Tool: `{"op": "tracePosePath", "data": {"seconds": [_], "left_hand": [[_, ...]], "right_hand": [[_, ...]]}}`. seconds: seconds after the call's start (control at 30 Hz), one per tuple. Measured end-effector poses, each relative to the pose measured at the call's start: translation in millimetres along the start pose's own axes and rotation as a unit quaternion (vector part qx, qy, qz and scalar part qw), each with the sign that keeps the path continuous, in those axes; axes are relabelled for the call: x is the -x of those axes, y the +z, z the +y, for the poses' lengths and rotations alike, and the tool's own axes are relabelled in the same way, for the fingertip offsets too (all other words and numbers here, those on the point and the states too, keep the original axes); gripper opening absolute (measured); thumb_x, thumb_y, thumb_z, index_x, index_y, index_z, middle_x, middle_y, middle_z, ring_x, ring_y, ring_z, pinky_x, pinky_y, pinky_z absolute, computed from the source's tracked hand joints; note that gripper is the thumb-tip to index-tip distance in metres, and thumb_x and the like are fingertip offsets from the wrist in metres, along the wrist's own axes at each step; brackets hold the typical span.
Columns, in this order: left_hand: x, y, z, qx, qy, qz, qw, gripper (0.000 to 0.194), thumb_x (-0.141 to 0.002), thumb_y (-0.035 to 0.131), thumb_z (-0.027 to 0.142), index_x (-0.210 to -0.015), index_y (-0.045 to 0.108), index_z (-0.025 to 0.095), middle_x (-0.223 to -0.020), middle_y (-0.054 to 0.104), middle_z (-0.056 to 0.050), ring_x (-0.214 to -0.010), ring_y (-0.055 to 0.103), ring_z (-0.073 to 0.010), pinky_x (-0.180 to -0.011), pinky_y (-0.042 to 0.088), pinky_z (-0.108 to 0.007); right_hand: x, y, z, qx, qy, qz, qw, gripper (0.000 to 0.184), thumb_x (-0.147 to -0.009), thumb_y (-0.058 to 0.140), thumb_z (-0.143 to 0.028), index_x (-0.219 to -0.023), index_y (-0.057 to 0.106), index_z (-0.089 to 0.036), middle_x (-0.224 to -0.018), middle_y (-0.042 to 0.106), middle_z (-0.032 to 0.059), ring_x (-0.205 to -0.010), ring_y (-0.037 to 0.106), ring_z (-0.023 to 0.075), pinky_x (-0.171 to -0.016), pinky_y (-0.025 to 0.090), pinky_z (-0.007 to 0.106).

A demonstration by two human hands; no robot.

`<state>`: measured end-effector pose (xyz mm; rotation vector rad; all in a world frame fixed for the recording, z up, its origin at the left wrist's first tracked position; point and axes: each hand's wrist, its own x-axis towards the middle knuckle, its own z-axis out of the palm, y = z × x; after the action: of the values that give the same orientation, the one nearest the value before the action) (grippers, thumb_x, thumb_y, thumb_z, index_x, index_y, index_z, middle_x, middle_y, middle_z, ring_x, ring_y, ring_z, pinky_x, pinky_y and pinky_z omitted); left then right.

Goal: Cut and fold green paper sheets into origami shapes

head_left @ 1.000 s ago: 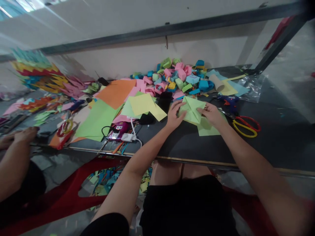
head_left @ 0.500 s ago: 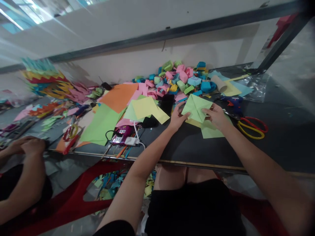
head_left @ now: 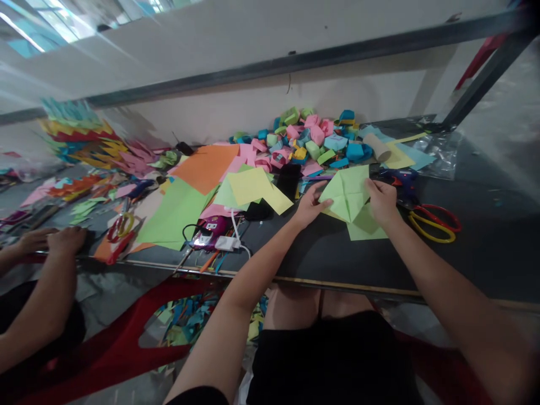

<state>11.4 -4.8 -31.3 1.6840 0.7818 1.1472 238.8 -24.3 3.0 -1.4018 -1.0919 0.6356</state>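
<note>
A light green sheet of paper with crease lines is held up over the dark table, tilted and partly folded. My left hand pinches its left corner between thumb and fingers. At the opposite edge, my right hand grips the sheet with the fingers closed. Under the held sheet lies another green sheet, flat on the table. Scissors with red and yellow handles rest just right of my right hand, beside a dark blue glue gun.
Folded paper pieces are heaped against the wall, near a cardboard tube. To the left are orange paper, green paper and a purple power socket with cables. A co-worker's hands rest at the table edge, far left.
The held sheet has tilted and bent along its creases. My right hand has shifted slightly right and turned. The co-worker's hands have moved apart onto the table edge.
</note>
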Motion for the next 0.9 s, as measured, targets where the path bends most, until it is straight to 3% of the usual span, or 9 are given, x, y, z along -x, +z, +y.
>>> {"op": "tracePosePath", "data": {"seconds": [0.1, 0.2, 0.3, 0.4, 0.63, 0.7, 0.73, 0.83, 0.9], "left_hand": [[0, -5.1, -4, -0.174, 0.102, 0.000, 0.979, 0.089, -0.079, 0.075, 0.073, -0.151, 0.051, 0.028, -0.159, 0.044, -0.018, -0.137, 0.055, -0.0357, -0.112, 0.051, -0.056], [2, -3.6, -1, -0.263, 0.125, -0.039, 0.956, 0.081, -0.073, 0.083, 0.068, -0.141, 0.064, 0.029, -0.168, 0.029, -0.016, -0.150, 0.039, -0.0409, -0.123, 0.038, -0.060], [3, 1.3, 4, -0.300, 0.128, -0.054, 0.944, 0.071, -0.065, 0.091, 0.064, -0.125, 0.075, 0.028, -0.160, 0.038, -0.015, -0.150, 0.035, -0.0419, -0.126, 0.030, -0.061], [2, 4.0, 8, -0.326, 0.121, -0.031, 0.937, 0.059, -0.064, 0.093, 0.059, -0.111, 0.080, 0.026, -0.142, 0.051, -0.016, -0.141, 0.043, -0.0405, -0.120, 0.035, -0.061], [4, -8.5, 27, -0.337, 0.184, -0.028, 0.923, 0.006, -0.082, 0.081, 0.023, -0.078, 0.077, 0.024, -0.118, 0.067, -0.010, -0.121, 0.058, -0.0295, -0.109, 0.044, -0.050], [4, -17.6, 33, -0.310, 0.198, -0.064, 0.927, 0.010, -0.083, 0.074, 0.013, -0.078, 0.074, 0.022, -0.110, 0.072, -0.009, -0.114, 0.063, -0.0260, -0.105, 0.047, -0.046], [4, -22.2, 36, -0.298, 0.191, -0.097, 0.930, 0.012, -0.083, 0.070, 0.009, -0.079, 0.073, 0.020, -0.105, 0.074, -0.008, -0.108, 0.066, -0.0239, -0.101, 0.049, -0.042], [5, -32.9, 44, -0.311, 0.137, -0.198, 0.919, 0.021, -0.080, 0.060, 0.000, -0.084, 0.070, 0.018, -0.094, 0.076, -0.007, -0.097, 0.068, -0.0207, -0.090, 0.052, -0.034], [6, -35.5, 48, -0.349, 0.119, -0.230, 0.900, 0.028, -0.078, 0.055, -0.004, -0.086, 0.070, 0.018, -0.095, 0.076, -0.008, -0.102, 0.068, -0.0217, -0.089, 0.052, -0.032]], "right_hand": [[-3, 6, 7, -0.048, 0.087, -0.020, 0.995, 0.043, -0.064, 0.075, -0.064, -0.070, 0.067, -0.023, -0.060, 0.058, 0.0008, -0.051, 0.051, 0.0173, -0.047, 0.043, 0.033], [-2, 7, 7, -0.040, 0.095, -0.040, 0.994, 0.042, -0.063, 0.075, -0.065, -0.070, 0.067, -0.024, -0.056, 0.056, 0.0001, -0.046, 0.047, 0.0162, -0.044, 0.040, 0.033], [0, 7, 3, -0.045, 0.102, -0.037, 0.993, 0.042, -0.061, 0.075, -0.065, -0.069, 0.066, -0.024, -0.056, 0.056, 0.0001, -0.045, 0.047, 0.0160, -0.042, 0.041, 0.033], [0, 8, 3, -0.052, 0.111, -0.037, 0.992, 0.042, -0.059, 0.077, -0.063, -0.069, 0.067, -0.024, -0.058, 0.059, 0.0006, -0.045, 0.049, 0.0158, -0.042, 0.043, 0.034], [-5, 7, 14, -0.037, 0.126, -0.039, 0.991, 0.031, -0.067, 0.076, -0.052, -0.076, 0.070, -0.023, -0.067, 0.067, 0.0035, -0.048, 0.057, 0.0189, -0.046, 0.054, 0.039], [-6, 4, 13, 0.005, 0.107, -0.037, 0.994, 0.032, -0.071, 0.076, -0.047, -0.090, 0.075, -0.021, -0.073, 0.072, 0.0074, -0.052, 0.062, 0.0224, -0.048, 0.057, 0.041], [-5, 1, 11, 0.038, 0.081, -0.033, 0.995, 0.044, -0.073, 0.075, -0.044, -0.109, 0.075, -0.020, -0.077, 0.075, 0.0087, -0.053, 0.065, 0.0241, -0.050, 0.058, 0.042], [-4, -9, -2, 0.156, -0.034, -0.068, 0.985, 0.093, -0.080, 0.072, -0.041, -0.163, 0.037, -0.015, -0.079, 0.078, 0.0080, -0.058, 0.069, 0.0255, -0.063, 0.061, 0.043], [-4, -17, -12, 0.219, -0.098, -0.109, 0.965, 0.104, -0.086, 0.066, -0.041, -0.170, 0.012, -0.013, -0.080, 0.079, 0.0064, -0.060, 0.071, 0.0252, -0.070, 0.061, 0.042]]}}
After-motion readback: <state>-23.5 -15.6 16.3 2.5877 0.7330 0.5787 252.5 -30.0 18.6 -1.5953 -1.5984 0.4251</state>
